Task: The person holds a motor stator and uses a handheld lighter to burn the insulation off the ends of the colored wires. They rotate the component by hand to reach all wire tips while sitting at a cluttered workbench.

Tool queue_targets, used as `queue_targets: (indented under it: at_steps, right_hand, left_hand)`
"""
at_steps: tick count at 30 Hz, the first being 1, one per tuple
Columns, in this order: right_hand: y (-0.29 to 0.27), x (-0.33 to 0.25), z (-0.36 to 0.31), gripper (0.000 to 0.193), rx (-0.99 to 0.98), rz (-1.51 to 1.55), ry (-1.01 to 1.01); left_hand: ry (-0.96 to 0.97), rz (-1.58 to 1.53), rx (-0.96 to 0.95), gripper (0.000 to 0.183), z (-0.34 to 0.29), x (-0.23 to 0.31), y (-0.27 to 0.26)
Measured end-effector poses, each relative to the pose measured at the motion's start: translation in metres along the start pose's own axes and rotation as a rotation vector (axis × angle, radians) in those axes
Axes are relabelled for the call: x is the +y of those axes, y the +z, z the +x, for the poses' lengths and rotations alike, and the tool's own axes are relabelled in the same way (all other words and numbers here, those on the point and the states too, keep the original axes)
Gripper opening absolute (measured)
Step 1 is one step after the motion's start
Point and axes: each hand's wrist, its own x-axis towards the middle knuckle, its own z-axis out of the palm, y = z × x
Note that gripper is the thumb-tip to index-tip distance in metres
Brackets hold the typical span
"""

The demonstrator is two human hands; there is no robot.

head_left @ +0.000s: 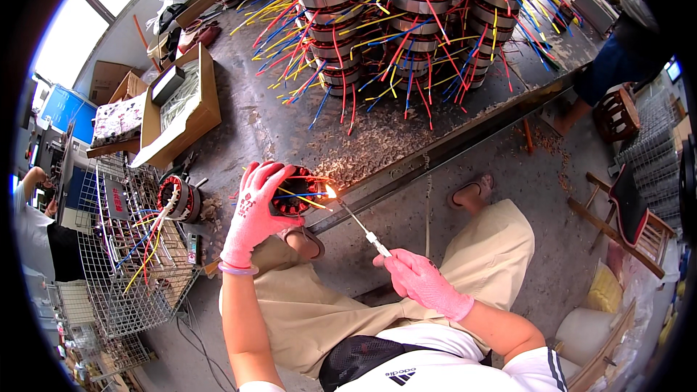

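Observation:
My left hand, in a pink glove, grips a motor stator at the table's near edge. Its round opening with dark red windings faces right, and red, yellow and blue lead wires stick out of it. In my right hand, also gloved in pink, is a long-necked lighter with a pale handle. The lighter's thin metal neck points up and left toward the wires. A small orange flame burns between its tip and the wire ends.
Tall stacks of wired stators fill the far side of the dark table. A cardboard box sits at left, above another stator. Wire racks stand left; a wooden stool stands right. Another person's leg shows at far right.

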Motion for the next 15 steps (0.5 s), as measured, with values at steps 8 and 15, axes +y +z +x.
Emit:
queue_targets:
  at_steps: [8, 15]
  right_hand:
    - [0.0006, 0.0012, -0.0002, 0.031, 0.004, 0.018, 0.008]
    - [0.0004, 0.0017, 0.0006, 0.031, -0.007, 0.038, 0.02]
  left_hand:
    - [-0.008, -0.017, -0.002, 0.094, -0.0004, 0.0017, -0.0013]
    - [0.0, -0.015, 0.005, 0.092, 0.0002, -0.0005, -0.0006]
